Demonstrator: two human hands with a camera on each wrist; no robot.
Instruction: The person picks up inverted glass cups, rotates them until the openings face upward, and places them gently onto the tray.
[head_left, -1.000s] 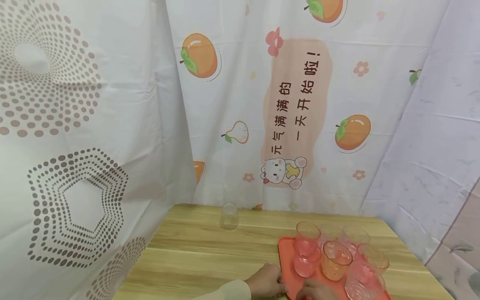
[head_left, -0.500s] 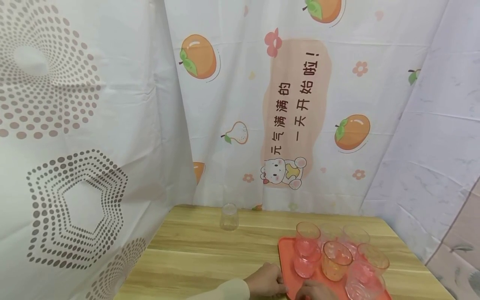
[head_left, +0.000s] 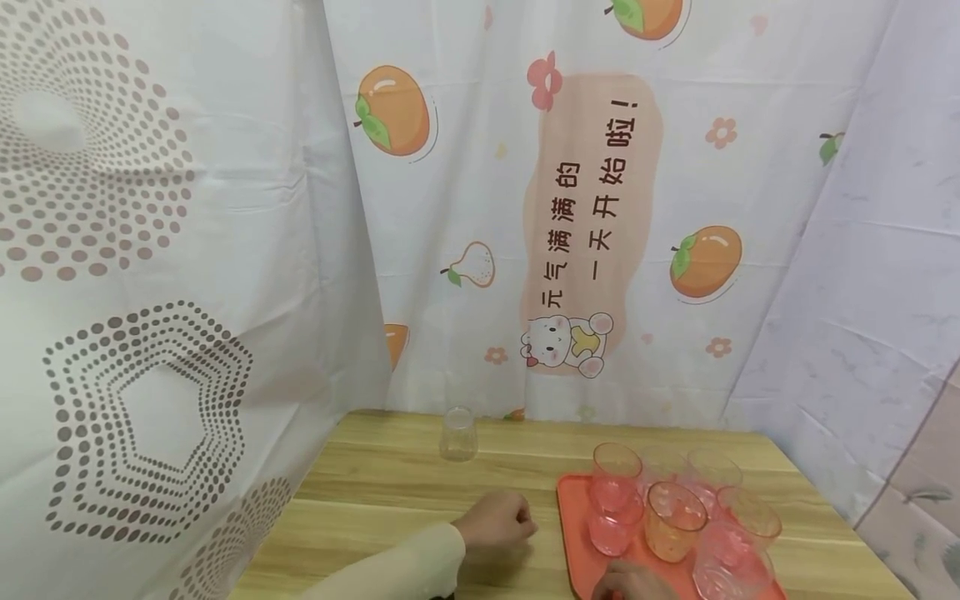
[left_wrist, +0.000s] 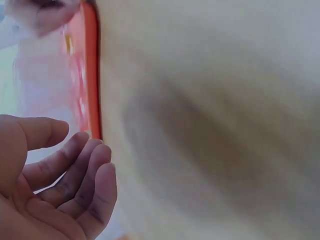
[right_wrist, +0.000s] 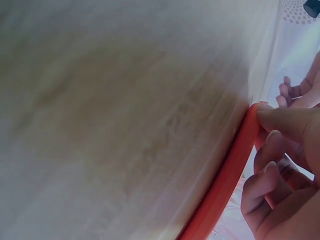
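Note:
An orange-red tray [head_left: 573, 521] lies on the wooden table, bearing several see-through cups: a pink cup [head_left: 615, 529], an amber cup [head_left: 672, 529] and clear ones such as the ribbed cup [head_left: 723, 575]. My left hand [head_left: 495, 523] hovers just left of the tray; in the left wrist view its fingers [left_wrist: 102, 180] curl loosely around nothing. At the tray's near corner is my right hand [head_left: 633, 581], partly cut off by the head view. The right wrist view has its thumb [right_wrist: 285, 121] on the tray rim, fingers curled beside it, pinching the corner.
A lone clear glass [head_left: 458, 435] stands at the back left of the wooden table [head_left: 390, 492]. Printed curtains [head_left: 465, 167] hang along the back and sides. The tray occupies the table's right part.
My left hand has let go of the tray's left edge and moved left and slightly up. My right hand stays at the near corner; tray and cups have not visibly moved.

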